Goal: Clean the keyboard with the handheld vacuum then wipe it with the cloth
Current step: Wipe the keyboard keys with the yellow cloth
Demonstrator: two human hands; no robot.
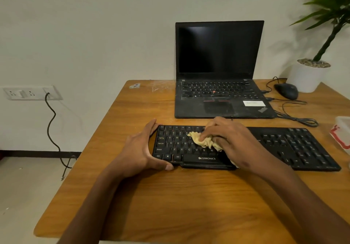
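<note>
While the right hand (225, 139) presses a bunched yellow cloth (203, 141) onto the middle keys, fingers curled round it, the left hand (141, 149) braces the keyboard's (295, 147) left end, thumb at the front edge and fingers at the back, a loose steadying grip. Keyboard lies flat on the tabletop (170, 202), just in front of the laptop (219, 69). No vacuum in view. Risks, judged: hard wiping could snag a keycap, or slide the keyboard if the left hand lets go.

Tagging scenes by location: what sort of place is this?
Probably a home or small-office desk: a wooden table against a plain wall, with an open laptop, a wired mouse, a black keyboard and a potted plant.
</note>
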